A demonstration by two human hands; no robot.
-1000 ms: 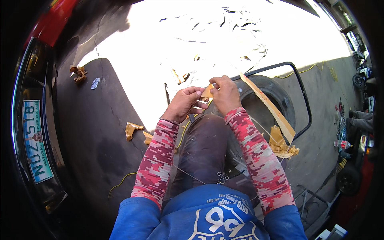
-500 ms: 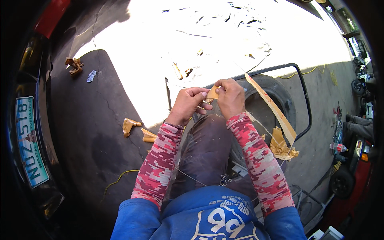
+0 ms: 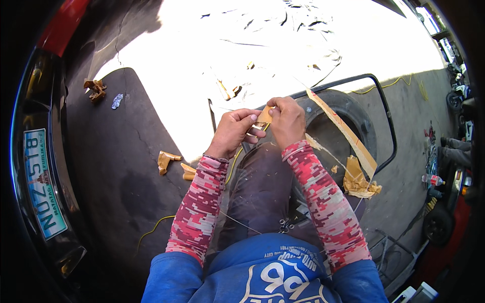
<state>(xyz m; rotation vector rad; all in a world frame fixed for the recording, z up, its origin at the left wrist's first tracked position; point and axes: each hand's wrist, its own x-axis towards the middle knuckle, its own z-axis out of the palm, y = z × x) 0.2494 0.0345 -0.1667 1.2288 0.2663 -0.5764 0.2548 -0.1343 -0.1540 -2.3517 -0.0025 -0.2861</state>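
Both hands are over my knee, holding a small piece of tan paper-like tape (image 3: 264, 115) between them. My left hand (image 3: 233, 132) pinches its lower left edge, the other fingers curled beneath. From the right, my right hand (image 3: 287, 121) grips it by thumb and fingers, back of the hand up. Beyond them lies a black rounded frame (image 3: 386, 118), resting on a tire (image 3: 348, 105). A long tan strip of tape (image 3: 343, 132) slants over the tire, right of my right hand. Crumpled tan paper (image 3: 359, 178) is at its lower end.
Crumpled tan scraps (image 3: 166, 161) and a whitish wad (image 3: 117, 101) lie on the floor to the left. A dark car bumper with a license plate (image 3: 45, 184) stands at far left. A yellow cord (image 3: 156, 226) runs along the floor. At right are a bottle (image 3: 433, 180) and a red vehicle (image 3: 449, 232).
Both hands stay together on the small tape piece, shifting slightly left. The piece tilts a little between my fingers. The whole view has shifted a little.
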